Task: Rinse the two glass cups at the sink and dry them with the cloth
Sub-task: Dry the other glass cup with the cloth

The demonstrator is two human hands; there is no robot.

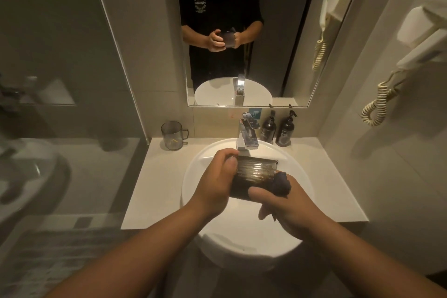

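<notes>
Drying under way over sink: left hand gripped ribbed glass cup, right hand pinched dark cloth against it. Second cup stood on counter, drying status unclear.

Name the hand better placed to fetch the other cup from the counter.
Left. The left hand is nearer the second cup at the counter's back left; the right hand has the cloth.

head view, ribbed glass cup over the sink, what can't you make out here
- Ribbed dark glass cup: its base is covered by the left hand.
- Dark blue cloth: mostly bunched inside the right hand.
- White round sink: drain hidden by hands.
- Clear handled cup: wet or dry, too dim.
</notes>
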